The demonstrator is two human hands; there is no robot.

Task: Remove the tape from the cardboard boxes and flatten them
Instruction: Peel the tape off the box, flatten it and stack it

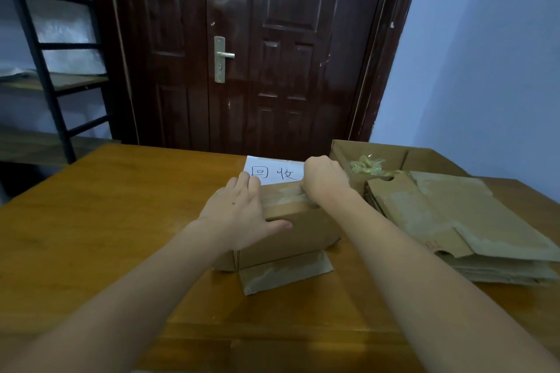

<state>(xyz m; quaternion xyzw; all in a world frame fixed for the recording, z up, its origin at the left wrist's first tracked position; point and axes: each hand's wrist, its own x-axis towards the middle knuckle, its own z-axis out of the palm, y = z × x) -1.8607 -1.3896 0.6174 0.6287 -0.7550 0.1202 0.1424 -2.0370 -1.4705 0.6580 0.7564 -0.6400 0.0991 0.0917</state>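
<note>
Head view: left hand [239,215] lies flat, steadying the light, stiff box [288,227]; right hand [325,180] pinches thin, clingy tape [285,195] beneath its fingers.

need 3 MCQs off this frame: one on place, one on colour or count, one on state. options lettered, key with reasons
1. Where is the stack of flattened cardboard?
A. On the table, right of the box
B. On the shelf
C. Against the door

2. What colour is the sheet of paper behind the box?
A. Yellow
B. White
C. Blue

3. What is the right hand doing?
A. Resting flat on the table
B. Turning the door handle
C. Gripping tape on top of the box

Key: 1 A, the stack lies on the table to the right. 2 B, white with dark characters. 3 C, its fingers curl at the tape strip while the left hand steadies the box.
</note>
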